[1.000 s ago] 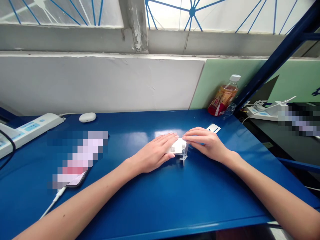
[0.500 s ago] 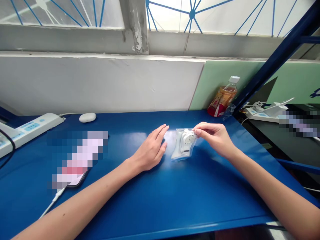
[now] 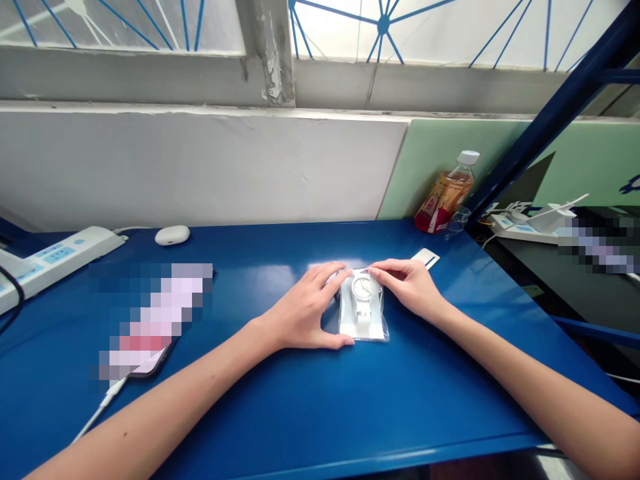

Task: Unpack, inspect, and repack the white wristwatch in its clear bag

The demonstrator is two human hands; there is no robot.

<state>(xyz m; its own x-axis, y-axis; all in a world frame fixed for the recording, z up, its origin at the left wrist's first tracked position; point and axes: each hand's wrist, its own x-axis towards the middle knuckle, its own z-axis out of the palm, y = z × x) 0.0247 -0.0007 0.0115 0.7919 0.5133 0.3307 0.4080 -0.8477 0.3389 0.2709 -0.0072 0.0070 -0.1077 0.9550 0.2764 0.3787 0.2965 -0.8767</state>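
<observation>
A white wristwatch (image 3: 364, 291) with a round dial is inside a clear plastic bag (image 3: 371, 331) on the blue desk. My left hand (image 3: 307, 308) is at the bag's left side, thumb and fingers spread apart. Its fingertips reach the upper left edge, and the thumb tip is by the lower left corner. My right hand (image 3: 411, 285) pinches the bag's top edge near the right corner; its fingertips partly cover that spot. Just behind the right hand lies a small white card (image 3: 427, 258), partly hidden by it.
On the left are a phone (image 3: 150, 368) with a white cable, a white earbud case (image 3: 172, 235) and a power strip (image 3: 65, 257). A drink bottle (image 3: 445, 197) leans at the back right beside a blue metal post (image 3: 530, 127). The blue desk (image 3: 320, 413) ends in front.
The bag has come down flat with the watch dial facing up. My right hand has moved slightly left and lower, and my left hand has spread and reached the bag. A white card now shows.
</observation>
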